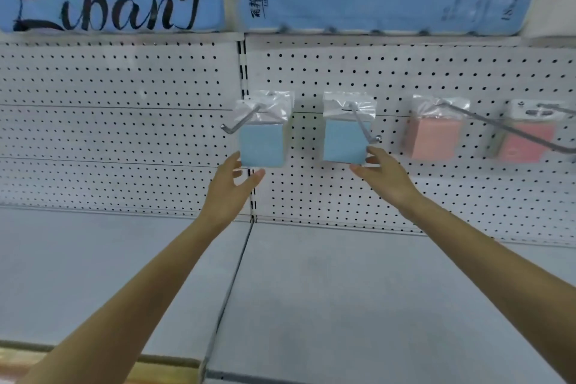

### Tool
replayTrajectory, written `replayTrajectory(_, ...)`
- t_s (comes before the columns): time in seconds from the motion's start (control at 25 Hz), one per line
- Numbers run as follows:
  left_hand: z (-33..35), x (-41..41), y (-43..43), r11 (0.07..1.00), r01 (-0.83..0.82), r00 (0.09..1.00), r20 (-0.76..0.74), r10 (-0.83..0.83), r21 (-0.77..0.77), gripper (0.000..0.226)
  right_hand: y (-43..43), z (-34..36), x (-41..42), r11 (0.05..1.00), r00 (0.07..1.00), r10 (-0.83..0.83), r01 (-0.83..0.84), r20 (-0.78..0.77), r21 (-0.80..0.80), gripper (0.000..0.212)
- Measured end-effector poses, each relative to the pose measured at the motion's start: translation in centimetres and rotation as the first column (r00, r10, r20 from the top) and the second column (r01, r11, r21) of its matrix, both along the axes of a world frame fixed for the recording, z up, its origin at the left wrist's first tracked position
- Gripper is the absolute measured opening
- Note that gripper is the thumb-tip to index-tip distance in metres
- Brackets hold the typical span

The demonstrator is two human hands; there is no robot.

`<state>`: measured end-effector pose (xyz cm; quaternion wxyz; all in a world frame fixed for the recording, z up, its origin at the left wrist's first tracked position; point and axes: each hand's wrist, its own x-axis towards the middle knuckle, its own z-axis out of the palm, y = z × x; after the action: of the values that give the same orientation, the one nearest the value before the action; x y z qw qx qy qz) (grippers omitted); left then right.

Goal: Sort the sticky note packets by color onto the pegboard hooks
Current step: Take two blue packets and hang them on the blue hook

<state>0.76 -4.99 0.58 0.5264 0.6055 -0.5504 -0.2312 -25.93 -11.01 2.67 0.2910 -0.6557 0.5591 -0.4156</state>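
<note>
Both bare arms reach up and forward toward the white pegboard. The left hand is raised palm-in with its fingers spread apart, just under the lower edge of the left blue packet, gripping nothing. The right hand is open too, its fingertips touching the lower right corner of the right blue packet without closing round it. Each blue packet hangs on its own hook. Two pink packets hang further right. Below lies a grey shelf
</note>
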Motion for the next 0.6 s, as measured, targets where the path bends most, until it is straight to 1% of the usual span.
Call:
replayTrajectory(0.08, -0.5, -0.4, 0.0, 1.000, 0.022, 0.998, -0.051, -0.023, -0.018, 0.051, 0.2, -0.3, 0.5, 0.999, 0.997, -0.047, 0.047, 0.069, 0.003, 0.049)
replayTrajectory(0.2, -0.6, -1.1, 0.2, 0.998, 0.060, 0.987, -0.146, -0.063, -0.021, 0.046, 0.4, -0.6, 1.3, 0.995, 0.973, -0.100, 0.098, 0.209, 0.020, 0.033)
replayTrajectory(0.28, -0.1, -1.3, 0.1, 0.995, 0.098, 0.960, -0.262, -0.094, 0.002, 0.042, 0.6, -0.7, 2.1, 0.993, 0.936, -0.115, 0.103, 0.332, 0.051, 0.026)
replayTrajectory(0.4, 0.6, -1.2, -0.3, 0.991, 0.133, 0.889, -0.442, -0.121, -0.002, 0.040, 0.9, -0.1, 3.2, 0.990, 0.868, -0.137, 0.107, 0.477, 0.090, 0.021)
replayTrajectory(0.48, 1.0, -1.1, -0.6, 0.988, 0.152, 0.876, -0.462, -0.139, -0.009, 0.035, 1.2, 0.5, 3.6, 0.990, 0.847, -0.139, 0.105, 0.514, 0.095, 0.018)
replayTrajectory(0.6, 1.5, -0.8, -0.8, 0.982, 0.188, 0.888, -0.423, -0.181, -0.026, 0.020, 1.9, 1.0, 4.2, 0.990, 0.865, -0.142, 0.117, 0.481, 0.083, 0.010)
